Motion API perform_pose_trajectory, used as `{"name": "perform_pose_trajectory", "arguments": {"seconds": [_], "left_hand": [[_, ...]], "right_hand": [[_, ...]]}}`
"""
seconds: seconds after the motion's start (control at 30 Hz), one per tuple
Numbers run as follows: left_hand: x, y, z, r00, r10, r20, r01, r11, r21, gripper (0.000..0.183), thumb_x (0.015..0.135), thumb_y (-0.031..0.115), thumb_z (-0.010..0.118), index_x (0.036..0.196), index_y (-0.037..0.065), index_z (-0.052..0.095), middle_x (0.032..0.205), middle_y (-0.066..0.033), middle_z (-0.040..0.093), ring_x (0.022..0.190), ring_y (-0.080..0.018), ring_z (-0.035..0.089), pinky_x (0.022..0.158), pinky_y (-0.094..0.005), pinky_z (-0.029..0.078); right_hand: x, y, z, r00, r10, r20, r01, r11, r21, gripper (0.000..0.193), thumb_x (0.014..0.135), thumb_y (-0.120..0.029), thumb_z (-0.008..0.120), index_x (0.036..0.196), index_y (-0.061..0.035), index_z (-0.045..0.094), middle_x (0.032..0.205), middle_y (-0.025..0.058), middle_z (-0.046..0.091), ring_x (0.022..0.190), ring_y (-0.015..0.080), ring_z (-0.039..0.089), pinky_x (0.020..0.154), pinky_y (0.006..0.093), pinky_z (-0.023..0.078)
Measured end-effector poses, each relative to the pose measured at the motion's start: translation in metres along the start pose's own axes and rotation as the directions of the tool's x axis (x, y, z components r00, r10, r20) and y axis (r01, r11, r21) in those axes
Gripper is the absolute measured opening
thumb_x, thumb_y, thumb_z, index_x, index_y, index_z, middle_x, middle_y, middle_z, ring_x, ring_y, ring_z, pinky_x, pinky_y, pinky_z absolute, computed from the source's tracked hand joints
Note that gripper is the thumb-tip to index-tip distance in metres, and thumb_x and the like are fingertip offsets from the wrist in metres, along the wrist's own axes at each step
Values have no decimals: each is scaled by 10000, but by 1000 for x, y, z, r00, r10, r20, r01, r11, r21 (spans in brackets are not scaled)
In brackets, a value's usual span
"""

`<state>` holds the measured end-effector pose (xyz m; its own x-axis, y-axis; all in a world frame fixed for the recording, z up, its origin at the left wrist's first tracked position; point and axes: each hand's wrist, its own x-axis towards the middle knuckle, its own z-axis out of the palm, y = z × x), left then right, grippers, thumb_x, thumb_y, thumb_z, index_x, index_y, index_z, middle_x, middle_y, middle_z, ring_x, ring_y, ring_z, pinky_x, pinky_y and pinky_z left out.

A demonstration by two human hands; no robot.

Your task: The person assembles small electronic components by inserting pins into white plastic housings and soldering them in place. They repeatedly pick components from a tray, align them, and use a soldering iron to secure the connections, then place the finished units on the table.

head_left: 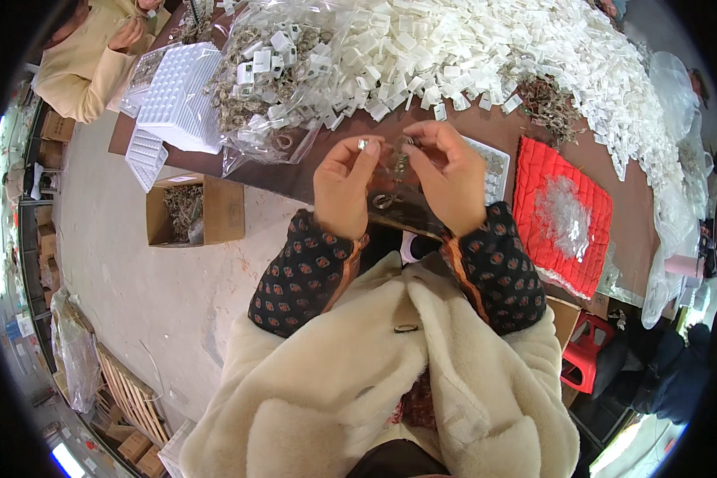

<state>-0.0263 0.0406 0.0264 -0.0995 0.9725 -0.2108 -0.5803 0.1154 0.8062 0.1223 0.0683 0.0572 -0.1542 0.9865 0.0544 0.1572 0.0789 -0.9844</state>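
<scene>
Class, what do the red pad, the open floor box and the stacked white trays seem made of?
Red pad: probably fabric, softly padded; quilting lines show.
Open floor box: apparently cardboard, matte; brown, flat walls.
Stacked white trays: likely thin plastic, smooth; moulded pockets in rows.

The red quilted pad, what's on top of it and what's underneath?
A pile of clear bits lies on the red quilted pad. Brown tabletop shows beside it, but the pad hides what's directly underneath.

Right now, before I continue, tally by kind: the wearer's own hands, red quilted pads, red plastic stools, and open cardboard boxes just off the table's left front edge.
Hands (left hand, right hand): 2
Red quilted pad: 1
Red plastic stool: 1
Open cardboard box: 1
Total: 5
</scene>
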Motion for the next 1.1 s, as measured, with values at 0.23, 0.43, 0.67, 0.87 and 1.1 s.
{"name": "perform_pose_trajectory", "arguments": {"seconds": [0.23, 0.43, 0.67, 0.87, 1.1], "left_hand": [[9, -14, -8, 999, 40, -14, -41, 997, -67, 390, 889, -46, 659, 1257, -65, 535, 1168, -136, 611, 1032, -171, 612, 888, -312, 556], [11, -24, -15, 989, 145, 7, -144, 988, -55, 397, 870, -112, 632, 1251, -78, 528, 1199, -141, 596, 1082, -188, 603, 963, -326, 533], [-10, -10, -13, 990, 117, 81, -112, 992, -65, 383, 884, -121, 606, 1256, -60, 542, 1181, -155, 641, 1081, -229, 640, 1001, -347, 506], [-33, -3, 1, 960, 23, 278, 63, 953, -298, 388, 919, -62, 609, 1301, -20, 551, 1287, -158, 609, 1162, -208, 594, 1000, -338, 493], [-42, -3, 3, 909, 42, 416, 22, 989, -148, 354, 962, 43, 594, 1309, -21, 559, 1285, -144, 602, 1184, -230, 576, 1012, -383, 474]], "right_hand": [[17, 22, 11, 995, 28, -92, -27, 1000, 13, 296, 942, -5, 602, 1235, 21, 571, 1117, 96, 665, 958, 110, 648, 820, 252, 542], [5, 21, 17, 1000, -3, -14, 5, 992, 122, 340, 923, 23, 611, 1255, 47, 543, 1166, 141, 645, 1074, 187, 657, 897, 276, 531], [-21, -7, 1, 931, -349, 106, 361, 839, -407, 298, 895, 29, 646, 1181, 20, 565, 1143, 125, 649, 1021, 162, 635, 897, 298, 500], [-42, -17, -7, 983, -156, 96, 144, 982, 120, 271, 893, -33, 698, 1124, 18, 565, 995, 79, 663, 886, 122, 633, 796, 285, 522], [-60, -20, -30, 964, -227, 137, 244, 961, -126, 189, 844, 47, 702, 1012, -13, 642, 967, 74, 677, 806, 154, 632, 722, 269, 517]]}}
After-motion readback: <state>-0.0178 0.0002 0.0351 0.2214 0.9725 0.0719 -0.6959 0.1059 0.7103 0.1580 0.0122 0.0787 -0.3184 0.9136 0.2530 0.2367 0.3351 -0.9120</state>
